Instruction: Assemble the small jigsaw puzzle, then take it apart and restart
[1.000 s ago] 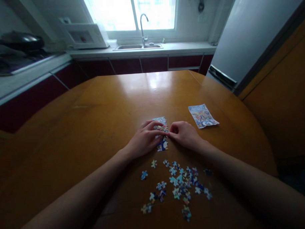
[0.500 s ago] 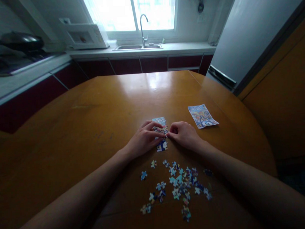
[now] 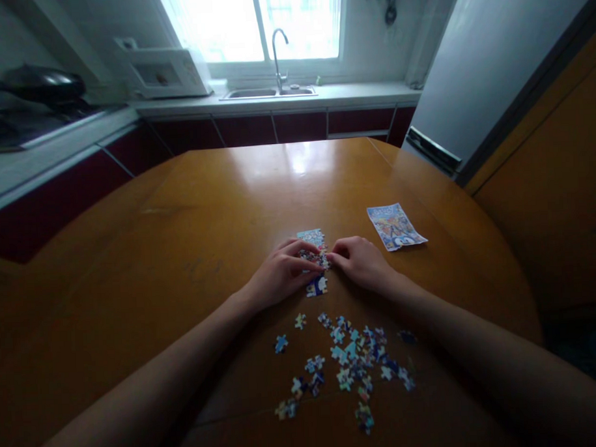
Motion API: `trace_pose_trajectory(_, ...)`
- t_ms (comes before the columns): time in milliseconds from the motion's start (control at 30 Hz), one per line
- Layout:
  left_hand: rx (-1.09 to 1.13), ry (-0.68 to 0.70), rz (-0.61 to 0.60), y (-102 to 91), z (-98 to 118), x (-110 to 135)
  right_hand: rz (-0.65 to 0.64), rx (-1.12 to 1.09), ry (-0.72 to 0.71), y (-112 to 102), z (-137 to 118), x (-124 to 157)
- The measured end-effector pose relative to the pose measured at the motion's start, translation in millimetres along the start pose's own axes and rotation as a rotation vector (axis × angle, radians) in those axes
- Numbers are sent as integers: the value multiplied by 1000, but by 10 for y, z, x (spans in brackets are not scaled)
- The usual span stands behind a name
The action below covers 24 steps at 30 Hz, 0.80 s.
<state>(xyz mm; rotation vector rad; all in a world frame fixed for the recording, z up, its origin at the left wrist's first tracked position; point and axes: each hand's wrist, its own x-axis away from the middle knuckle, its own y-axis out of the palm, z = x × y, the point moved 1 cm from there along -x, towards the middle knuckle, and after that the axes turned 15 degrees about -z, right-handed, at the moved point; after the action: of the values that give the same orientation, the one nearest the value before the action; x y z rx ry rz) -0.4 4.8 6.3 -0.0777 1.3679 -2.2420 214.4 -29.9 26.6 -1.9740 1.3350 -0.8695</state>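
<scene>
A partly joined jigsaw puzzle forms a narrow upright strip on the wooden table. My left hand lies across its middle from the left, fingers apart and pressing on the joined pieces, so part of the strip is hidden. At the strip's right edge my right hand is closed in a pinch, thumb and forefinger on a small puzzle piece. The piece touches or nearly touches the edge; I cannot tell whether it is locked in. Nearer to me lie many loose puzzle pieces, some overlapping.
A creased picture sheet lies to the right of my hands on the table. Beyond the table are a counter with a sink, a faucet and a white microwave. A fridge stands at right.
My right fingertips have shifted very slightly to the right and up along the puzzle's edge, showing more of the piece. My left hand stays nearly still. The loose pieces lie as before.
</scene>
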Motion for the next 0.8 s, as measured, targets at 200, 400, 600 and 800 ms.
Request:
trace_pose_trajectory(200, 2, -1, 2, 10, -9, 1, -206, -63, -87, -146, 19, 88)
trace_pose_trajectory(400, -1, 3, -2, 5, 9, -7, -440, 309, -59, -285, -113, 466)
trace_pose_trajectory(600, -14, -6, -6, -15, 29, -13, -521, 470, -105, -225, -276, 687)
trace_pose_trajectory(800, -5, -4, -5, 3, -3, -5, -517, 526, -117, -171, -358, 729)
